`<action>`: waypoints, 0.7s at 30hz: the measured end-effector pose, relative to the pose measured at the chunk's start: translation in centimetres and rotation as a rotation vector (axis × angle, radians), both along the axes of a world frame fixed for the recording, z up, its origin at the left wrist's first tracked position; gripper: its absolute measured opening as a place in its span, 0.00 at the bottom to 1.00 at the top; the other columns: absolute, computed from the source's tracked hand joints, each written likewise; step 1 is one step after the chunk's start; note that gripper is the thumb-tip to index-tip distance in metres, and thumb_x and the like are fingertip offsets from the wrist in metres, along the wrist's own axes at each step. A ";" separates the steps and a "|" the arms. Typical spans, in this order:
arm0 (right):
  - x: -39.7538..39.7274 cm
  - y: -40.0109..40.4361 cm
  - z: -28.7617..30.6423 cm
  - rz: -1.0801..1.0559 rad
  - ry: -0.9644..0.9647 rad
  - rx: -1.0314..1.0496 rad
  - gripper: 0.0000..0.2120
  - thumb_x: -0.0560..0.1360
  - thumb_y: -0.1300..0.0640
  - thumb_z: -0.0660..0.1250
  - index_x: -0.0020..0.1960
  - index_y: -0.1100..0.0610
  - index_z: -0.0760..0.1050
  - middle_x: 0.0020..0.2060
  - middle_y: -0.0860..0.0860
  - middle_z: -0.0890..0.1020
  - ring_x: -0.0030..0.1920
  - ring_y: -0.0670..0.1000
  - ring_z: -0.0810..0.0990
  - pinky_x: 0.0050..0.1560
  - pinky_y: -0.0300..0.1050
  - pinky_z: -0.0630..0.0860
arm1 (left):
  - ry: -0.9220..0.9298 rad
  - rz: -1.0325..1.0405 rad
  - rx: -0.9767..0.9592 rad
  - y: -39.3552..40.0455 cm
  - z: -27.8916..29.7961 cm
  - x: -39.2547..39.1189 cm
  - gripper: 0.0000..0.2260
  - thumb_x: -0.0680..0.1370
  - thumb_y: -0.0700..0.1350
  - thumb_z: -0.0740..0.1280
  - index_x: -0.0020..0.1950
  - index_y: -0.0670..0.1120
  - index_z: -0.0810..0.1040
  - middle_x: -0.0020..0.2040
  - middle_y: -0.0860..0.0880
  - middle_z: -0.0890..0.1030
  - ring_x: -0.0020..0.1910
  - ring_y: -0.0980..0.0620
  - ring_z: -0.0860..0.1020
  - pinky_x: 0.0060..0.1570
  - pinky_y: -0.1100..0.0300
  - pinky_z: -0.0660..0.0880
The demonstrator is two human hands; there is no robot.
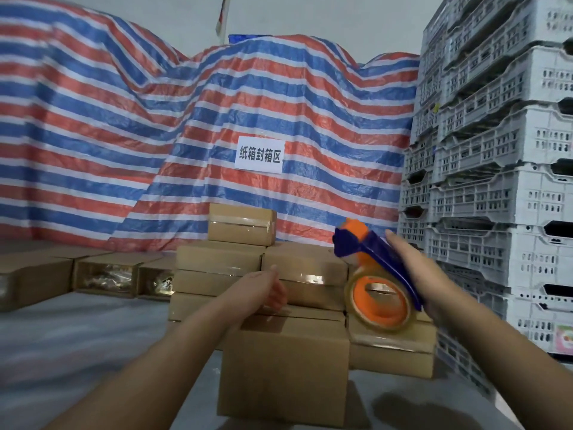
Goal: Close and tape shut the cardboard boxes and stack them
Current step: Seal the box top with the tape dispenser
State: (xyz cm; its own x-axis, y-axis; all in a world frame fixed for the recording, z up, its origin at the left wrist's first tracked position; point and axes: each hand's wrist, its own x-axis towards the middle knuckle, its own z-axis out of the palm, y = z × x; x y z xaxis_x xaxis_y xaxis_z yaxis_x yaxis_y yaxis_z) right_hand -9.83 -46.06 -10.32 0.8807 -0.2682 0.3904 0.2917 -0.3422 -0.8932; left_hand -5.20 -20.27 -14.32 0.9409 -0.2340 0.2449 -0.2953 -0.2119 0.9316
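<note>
Both forearms are stretched forward over the nearest cardboard box (283, 367), which stands on the grey floor (77, 346) with its top flaps down; the left hand (266, 293) is held edge-on above its far edge, fingers loosely curved and holding nothing; whether it touches the box cannot be told. One tape dispenser (376, 274), purple and orange with a clear roll, is gripped by the right hand (415, 274), fingers wrapped along its handle. Behind, about six taped boxes (242, 226) are seen stacked.
</note>
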 end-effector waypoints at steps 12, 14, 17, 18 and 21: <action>6.0 5.4 2.2 0.279 0.152 -0.334 0.26 0.73 0.32 0.66 0.53 0.54 0.82 0.43 0.56 0.87 0.42 0.54 0.87 0.53 0.51 0.81 | 0.032 -0.020 -0.213 0.4 -0.5 0.2 0.31 0.84 0.60 0.46 0.48 0.42 0.82 0.42 0.46 0.86 0.40 0.53 0.84 0.60 0.55 0.71; 6.2 5.8 2.3 0.276 0.163 -0.372 0.25 0.75 0.32 0.65 0.51 0.54 0.82 0.43 0.56 0.87 0.41 0.53 0.87 0.50 0.48 0.81 | 0.040 -0.021 -0.271 0.4 -0.3 -0.1 0.26 0.83 0.60 0.51 0.52 0.43 0.81 0.42 0.46 0.86 0.38 0.54 0.83 0.50 0.58 0.71; 6.3 6.0 2.4 0.282 0.173 -0.413 0.25 0.77 0.34 0.62 0.54 0.55 0.80 0.44 0.56 0.87 0.44 0.55 0.86 0.56 0.53 0.80 | 0.107 -0.036 -0.392 0.8 0.1 -0.4 0.19 0.83 0.54 0.56 0.62 0.42 0.77 0.42 0.45 0.84 0.39 0.53 0.81 0.37 0.63 0.73; 6.3 5.9 2.5 0.291 0.176 -0.411 0.25 0.77 0.34 0.62 0.55 0.56 0.80 0.44 0.57 0.87 0.44 0.55 0.86 0.58 0.54 0.80 | 0.138 -0.048 -0.452 0.9 0.1 -0.4 0.18 0.83 0.52 0.57 0.63 0.40 0.76 0.40 0.46 0.83 0.39 0.52 0.81 0.33 0.64 0.74; 6.3 5.9 2.5 0.294 0.165 -0.409 0.25 0.78 0.35 0.62 0.57 0.56 0.78 0.44 0.57 0.87 0.43 0.54 0.86 0.57 0.54 0.80 | 0.197 -0.081 -0.582 1.4 0.2 -0.4 0.17 0.83 0.49 0.60 0.64 0.38 0.74 0.37 0.47 0.81 0.39 0.51 0.79 0.31 0.63 0.75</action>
State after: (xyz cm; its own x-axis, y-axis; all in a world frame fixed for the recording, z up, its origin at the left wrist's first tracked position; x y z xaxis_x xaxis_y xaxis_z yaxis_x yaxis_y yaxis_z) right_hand -3.56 -40.13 -7.85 0.9543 0.1443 0.2617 0.2949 -0.5973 -0.7459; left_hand -5.62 -18.89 -14.08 0.9662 -0.1864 0.1778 -0.1003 0.3635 0.9262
